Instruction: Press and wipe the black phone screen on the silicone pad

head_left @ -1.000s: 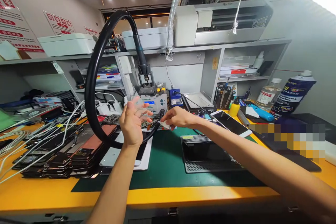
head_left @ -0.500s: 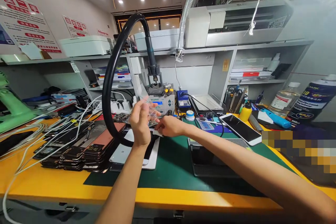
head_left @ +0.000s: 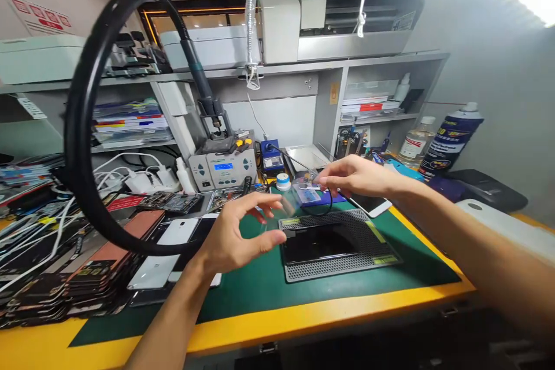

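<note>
A clear, see-through film [head_left: 284, 213] spans the air between my hands, its edges hard to make out. My left hand [head_left: 243, 234] is curved around its near end, thumb and fingers on either side. My right hand [head_left: 353, 176] pinches its far end with thumb and fingertips. Below them a black phone [head_left: 323, 243], screen up, lies on a grey perforated pad [head_left: 342, 269] on the green mat [head_left: 255, 292]. A white phone [head_left: 373, 205] is partly covered by my right hand and forearm.
Stacked phone parts [head_left: 108, 266] and white phones [head_left: 158, 260] lie left, under a looping black hose [head_left: 78, 127]. Behind stand a hot-air station [head_left: 223, 167] and a round blue-and-white tub [head_left: 283, 181]. A bottle [head_left: 416, 141] and spray can [head_left: 451, 141] are at right.
The view has swung to the right. My right hand has moved away from my left and over to the right, and both hands are now above the perforated pad, with the film between them.
</note>
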The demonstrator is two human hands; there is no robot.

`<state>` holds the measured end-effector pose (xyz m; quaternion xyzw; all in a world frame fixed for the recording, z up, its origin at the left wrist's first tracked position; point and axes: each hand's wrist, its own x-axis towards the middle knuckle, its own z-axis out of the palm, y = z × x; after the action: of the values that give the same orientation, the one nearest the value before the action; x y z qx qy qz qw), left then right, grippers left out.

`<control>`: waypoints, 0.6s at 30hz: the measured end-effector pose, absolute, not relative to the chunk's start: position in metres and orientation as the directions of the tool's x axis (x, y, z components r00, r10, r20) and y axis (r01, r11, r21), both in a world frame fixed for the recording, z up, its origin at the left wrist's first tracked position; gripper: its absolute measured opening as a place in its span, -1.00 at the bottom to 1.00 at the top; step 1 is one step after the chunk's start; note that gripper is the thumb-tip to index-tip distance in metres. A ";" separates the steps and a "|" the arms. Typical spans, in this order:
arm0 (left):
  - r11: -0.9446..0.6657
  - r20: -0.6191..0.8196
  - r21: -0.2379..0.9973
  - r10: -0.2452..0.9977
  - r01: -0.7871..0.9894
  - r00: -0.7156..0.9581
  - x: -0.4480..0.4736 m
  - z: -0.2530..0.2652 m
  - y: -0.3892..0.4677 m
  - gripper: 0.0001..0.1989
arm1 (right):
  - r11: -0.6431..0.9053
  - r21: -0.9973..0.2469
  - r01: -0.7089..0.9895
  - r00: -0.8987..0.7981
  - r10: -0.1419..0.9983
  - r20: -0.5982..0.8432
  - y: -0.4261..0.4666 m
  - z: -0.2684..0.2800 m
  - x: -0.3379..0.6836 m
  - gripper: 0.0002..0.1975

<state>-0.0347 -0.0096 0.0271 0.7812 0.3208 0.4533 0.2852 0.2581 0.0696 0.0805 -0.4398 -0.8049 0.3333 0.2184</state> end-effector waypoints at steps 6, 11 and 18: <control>-0.717 0.417 0.531 0.685 0.452 0.598 -0.006 0.011 -0.008 -0.57 | 0.273 -0.819 0.505 -0.459 0.888 0.013 0.062 0.057 0.312 -0.62; -0.696 0.352 0.461 0.713 0.550 0.607 -0.002 0.005 -0.007 -0.54 | 0.298 -0.840 0.453 -0.537 0.844 0.010 0.050 0.037 0.326 -0.61; -0.683 0.303 0.306 0.730 0.663 0.613 -0.003 0.004 -0.003 -0.48 | 0.405 -0.798 0.447 -0.632 0.774 0.039 0.041 0.016 0.339 -0.42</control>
<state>-0.0028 -0.0035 0.0041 0.8942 0.3894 0.2051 0.0816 0.3394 0.0408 0.0161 -0.3758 -0.8121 0.3955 0.2071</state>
